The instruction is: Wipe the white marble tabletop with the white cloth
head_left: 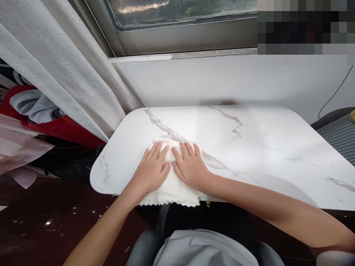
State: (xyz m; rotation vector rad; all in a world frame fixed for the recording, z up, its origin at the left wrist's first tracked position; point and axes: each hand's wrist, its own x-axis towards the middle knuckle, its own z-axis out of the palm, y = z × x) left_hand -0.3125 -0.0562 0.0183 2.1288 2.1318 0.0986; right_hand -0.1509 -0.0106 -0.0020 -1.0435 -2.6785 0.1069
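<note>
A white cloth (177, 188) with a scalloped edge lies on the white marble-patterned table (257, 140), its near edge hanging slightly over the front. Flat on the cloth's left part rests my left hand (152, 164), fingers stretched out and pointing away from me. My right hand (190, 162) presses on the right part, its fingers spread. The two thumbs are close together over the middle of the cloth. Neither hand grips the fabric.
Behind the table stands a white wall (180, 79) under a window (183, 11). A pale curtain (72, 66) hangs at the left, beside a red container (69, 129) with grey fabric (36, 105). A ridged grey object (340, 135) is at the right.
</note>
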